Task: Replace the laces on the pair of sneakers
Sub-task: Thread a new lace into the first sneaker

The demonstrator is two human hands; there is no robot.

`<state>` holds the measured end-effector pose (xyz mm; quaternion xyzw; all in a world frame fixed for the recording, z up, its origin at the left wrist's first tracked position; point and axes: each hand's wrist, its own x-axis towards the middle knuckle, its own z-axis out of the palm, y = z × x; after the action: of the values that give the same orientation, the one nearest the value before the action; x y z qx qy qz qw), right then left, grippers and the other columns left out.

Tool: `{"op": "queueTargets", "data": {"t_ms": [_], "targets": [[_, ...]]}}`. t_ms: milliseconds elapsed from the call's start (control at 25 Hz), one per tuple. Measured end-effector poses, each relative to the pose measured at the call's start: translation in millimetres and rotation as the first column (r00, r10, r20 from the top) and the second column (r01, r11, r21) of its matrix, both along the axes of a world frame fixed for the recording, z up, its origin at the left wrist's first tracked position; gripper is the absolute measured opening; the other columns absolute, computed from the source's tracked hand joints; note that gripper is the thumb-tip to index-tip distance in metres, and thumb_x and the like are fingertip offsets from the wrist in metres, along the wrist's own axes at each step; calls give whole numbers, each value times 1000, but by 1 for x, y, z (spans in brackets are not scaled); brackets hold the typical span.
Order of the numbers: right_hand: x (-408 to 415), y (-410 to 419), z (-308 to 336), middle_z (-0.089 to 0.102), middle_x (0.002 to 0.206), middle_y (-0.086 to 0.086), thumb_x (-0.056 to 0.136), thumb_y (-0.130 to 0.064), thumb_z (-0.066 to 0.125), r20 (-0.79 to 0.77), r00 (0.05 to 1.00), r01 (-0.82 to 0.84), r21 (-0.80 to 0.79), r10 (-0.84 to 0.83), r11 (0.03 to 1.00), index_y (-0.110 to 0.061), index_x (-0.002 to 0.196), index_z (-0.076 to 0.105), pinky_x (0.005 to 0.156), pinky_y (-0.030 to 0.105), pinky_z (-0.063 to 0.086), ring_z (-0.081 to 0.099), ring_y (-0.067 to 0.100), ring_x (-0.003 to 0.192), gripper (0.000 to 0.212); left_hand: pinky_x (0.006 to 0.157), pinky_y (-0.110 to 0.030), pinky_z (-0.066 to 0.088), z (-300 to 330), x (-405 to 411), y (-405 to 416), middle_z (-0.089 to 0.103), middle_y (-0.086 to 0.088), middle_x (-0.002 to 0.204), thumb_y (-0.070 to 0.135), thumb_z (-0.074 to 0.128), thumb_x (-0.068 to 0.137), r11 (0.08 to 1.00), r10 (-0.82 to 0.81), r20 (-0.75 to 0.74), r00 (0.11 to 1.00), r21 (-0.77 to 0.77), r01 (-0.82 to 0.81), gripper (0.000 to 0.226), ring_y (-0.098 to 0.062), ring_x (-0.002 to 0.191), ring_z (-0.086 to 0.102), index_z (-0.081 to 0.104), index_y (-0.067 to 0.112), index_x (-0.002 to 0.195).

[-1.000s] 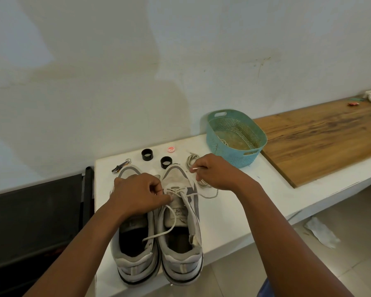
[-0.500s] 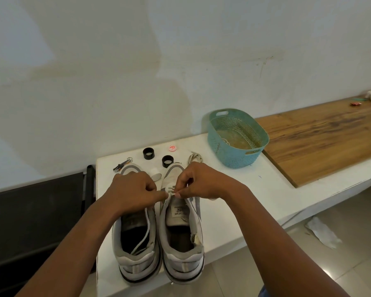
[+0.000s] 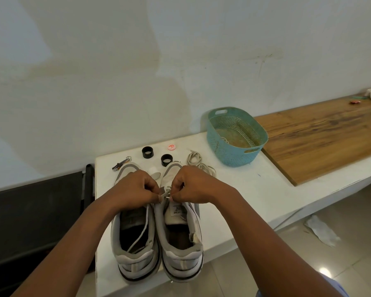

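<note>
Pinching the white lace (image 3: 167, 192) with both hands, left hand (image 3: 135, 189) and right hand (image 3: 194, 185), the person is threading the right sneaker (image 3: 180, 228); next, I think, comes poking its tip through the next hole.

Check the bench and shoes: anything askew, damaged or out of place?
Yes. A loose white lace trails into the left sneaker, though both hands work on the right sneaker. Its inner heel lining looks worn. Crumpled paper lies on the floor.
</note>
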<state>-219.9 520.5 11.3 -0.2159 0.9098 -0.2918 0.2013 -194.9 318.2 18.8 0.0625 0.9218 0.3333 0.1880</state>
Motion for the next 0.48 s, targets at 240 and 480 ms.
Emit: {"op": "queueTargets", "data": {"t_ms": [240,480], "targets": [[1,-8,-7,75,85,9,84,-18,77,-27,999,-19,28,20,999,-10,86,81,71,35,59,70,24,80,9,79,-29,58,0,-1,1,76,13,72,13,81,82,999,6,7,1000,51,-6,14,-1,72,70,83,25,77],[2,-12,-9,71,79,16,82,-21,75,-55,998,14,52,-11,999,-4,77,76,59,29,49,61,20,65,18,84,-37,60,-2,-1,1,76,12,72,16,81,80,999,-1,9,1000,54,0,8,-4,75,72,83,23,76]]}}
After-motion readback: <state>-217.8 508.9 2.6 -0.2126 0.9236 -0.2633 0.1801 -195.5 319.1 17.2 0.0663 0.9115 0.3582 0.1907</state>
